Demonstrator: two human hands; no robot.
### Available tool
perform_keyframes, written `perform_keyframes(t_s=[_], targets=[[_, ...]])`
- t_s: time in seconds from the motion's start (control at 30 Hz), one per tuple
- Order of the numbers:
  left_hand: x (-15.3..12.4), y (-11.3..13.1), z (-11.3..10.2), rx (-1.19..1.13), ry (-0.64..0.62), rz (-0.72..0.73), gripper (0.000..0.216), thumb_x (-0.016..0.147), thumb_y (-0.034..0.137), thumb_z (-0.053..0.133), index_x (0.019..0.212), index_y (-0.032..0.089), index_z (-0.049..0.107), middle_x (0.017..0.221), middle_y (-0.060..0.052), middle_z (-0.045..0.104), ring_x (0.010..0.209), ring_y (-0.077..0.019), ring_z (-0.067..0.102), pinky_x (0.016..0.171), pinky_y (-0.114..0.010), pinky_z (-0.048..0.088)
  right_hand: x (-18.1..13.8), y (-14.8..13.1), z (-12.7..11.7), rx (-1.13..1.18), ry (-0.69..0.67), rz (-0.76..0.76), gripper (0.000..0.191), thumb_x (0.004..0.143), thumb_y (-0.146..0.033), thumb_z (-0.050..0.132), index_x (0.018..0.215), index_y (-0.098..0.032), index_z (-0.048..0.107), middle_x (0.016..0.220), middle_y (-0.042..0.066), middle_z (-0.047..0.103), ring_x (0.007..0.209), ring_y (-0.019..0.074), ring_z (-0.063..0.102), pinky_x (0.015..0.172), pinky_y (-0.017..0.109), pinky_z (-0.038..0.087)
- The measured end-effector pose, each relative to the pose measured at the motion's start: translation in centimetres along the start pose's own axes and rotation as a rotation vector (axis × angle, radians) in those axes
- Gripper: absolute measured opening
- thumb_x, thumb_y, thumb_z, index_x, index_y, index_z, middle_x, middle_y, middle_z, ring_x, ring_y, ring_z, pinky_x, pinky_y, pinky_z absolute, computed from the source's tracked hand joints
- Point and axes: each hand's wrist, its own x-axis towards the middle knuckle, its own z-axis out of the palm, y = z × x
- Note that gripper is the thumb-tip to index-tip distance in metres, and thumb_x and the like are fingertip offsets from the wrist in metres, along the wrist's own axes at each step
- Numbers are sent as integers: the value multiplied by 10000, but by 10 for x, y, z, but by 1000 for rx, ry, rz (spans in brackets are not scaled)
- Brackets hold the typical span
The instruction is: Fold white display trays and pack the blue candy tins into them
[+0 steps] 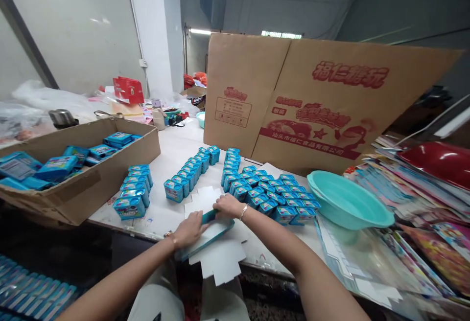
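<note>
A partly folded cardboard carton [212, 234], white inside with blue edges, lies at the table's front edge. My left hand [191, 230] is closed on its left part, fingers over the raised blue wall. Across from it my right hand [228, 206] pinches the carton's far wall. Flat white cardboard blanks [220, 261] with cut flaps stick out beneath and towards my lap. Beyond my hands stand rows of small blue packs [189, 171]. A larger block of blue packs [271, 189] is beside my right forearm, and a short row [134, 194] sits on the left.
At left, an open cardboard box [121, 164] holds loose blue packs. A large brown carton [235, 81] stands upright behind the rows. A turquoise basin [348, 198] and stacked printed sheets [407, 203] are at right. A steel cup [63, 118] stands at the back left.
</note>
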Motion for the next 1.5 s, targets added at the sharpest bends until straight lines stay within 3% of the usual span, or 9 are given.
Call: perform_keyframes(t_s=[0.2, 0.43, 0.63, 0.7, 0.8, 0.9, 1.0, 1.17, 1.5], targets=[[-8, -7, -11, 154, -97, -99, 451, 847, -4, 226, 1143, 81, 555, 1090, -198, 621, 909, -288, 659, 769, -443, 504, 4, -5, 15, -94, -30, -78, 217, 927, -210, 457, 1035, -107, 614, 924, 180, 710, 829, 255, 682, 702, 358, 473], [-3, -4, -26, 103, -55, -70, 359, 872, 49, 324, 1064, 105, 623, 1069, -191, 668, 997, -300, 666, 861, -445, 511, -5, -24, 2, -152, -6, -94, 203, 904, -120, 436, 1046, -134, 580, 893, 149, 717, 828, 250, 690, 694, 342, 460], [-39, -25, -82, -549, 766, -100, 675, 842, 476, 594, 1412, 181, 385, 1383, -163, 524, 1282, -291, 505, 1046, -454, 435, -103, 54, -85, -175, 210, 506, 217, 940, -154, 417, 1083, -146, 580, 859, 145, 693, 791, 254, 660, 671, 335, 440], [-46, -31, -67, -830, 820, -235, 649, 838, 519, 576, 1370, 176, 436, 1275, -153, 598, 1180, -276, 585, 974, -440, 493, -133, 73, -105, -219, 462, 764, 306, 953, -306, 473, 1175, -109, 548, 995, 201, 665, 931, 300, 623, 753, 386, 450], [-44, -29, -10, -994, 708, -436, 742, 801, 585, 558, 1355, 105, 439, 1316, -216, 554, 1233, -316, 546, 994, -469, 475, -138, 53, -92, -62, 709, 783, 405, 971, -410, 431, 1243, -125, 529, 1168, 199, 610, 1076, 289, 553, 868, 389, 438], [-34, -15, 51, -737, 649, -576, 883, 803, 590, 498, 1441, 13, 298, 1516, -283, 300, 1439, -356, 263, 1155, -504, 266, -103, -7, -28, 255, 433, 750, 352, 971, -432, 410, 1024, -177, 647, 1030, 145, 662, 973, 260, 598, 806, 345, 462], [-24, 1, 84, -432, 585, -598, 871, 838, 563, 401, 1452, -37, 258, 1567, -284, 184, 1486, -359, 63, 1182, -554, 86, -62, -58, 43, 336, 227, 931, 458, 885, -442, 562, 1194, -107, 596, 1241, 235, 586, 1164, 360, 521, 865, 434, 463], [-18, 4, 91, -268, 549, -612, 903, 860, 620, 273, 1459, -55, 251, 1569, -279, 182, 1477, -373, 86, 1158, -587, 80, -44, -78, 72, 348, 316, 956, 637, 900, -405, 535, 1420, -65, 392, 1519, 252, 315, 1398, 382, 271, 1071, 532, 306], [-16, 11, 79, -283, 513, -523, 887, 887, 528, 393, 1466, -106, 170, 1576, -312, 74, 1477, -399, -6, 1163, -576, 93, -56, -52, 32, 182, 200, 763, 202, 867, -237, 593, 1035, -124, 595, 1108, 168, 578, 1055, 296, 523, 788, 360, 497]])
